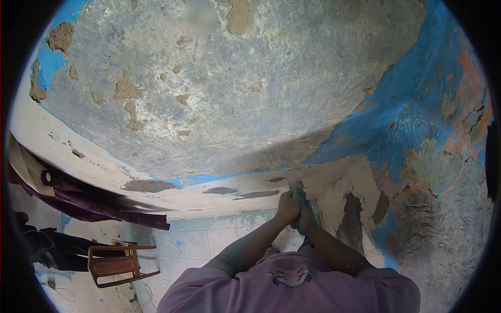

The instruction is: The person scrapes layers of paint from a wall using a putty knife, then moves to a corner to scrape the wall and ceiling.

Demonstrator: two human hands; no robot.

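Note:
In the head view, my left hand (pixel 287 207) and my right hand (pixel 306 211) are close together in front of my chest, near the lower part of the wall. Both are closed, with the fingers wrapped and pressed against each other. A pale, blurred patch shows just above the fingertips; what they grip, if anything, is too small and smeared to name. Beyond them rises a wall (pixel 235 99) with a broad grey bare area, brown pits and white flaking patches. A thin blue strip of paint borders the grey area above my hands.
On the right, the adjoining wall (pixel 412 120) has peeling blue paint and rough plaster. A wooden chair (pixel 112 267) stands at lower left on the tiled floor (pixel 180 245). Purple cloth (pixel 88 208) hangs at the left, above dark cloth (pixel 57 250).

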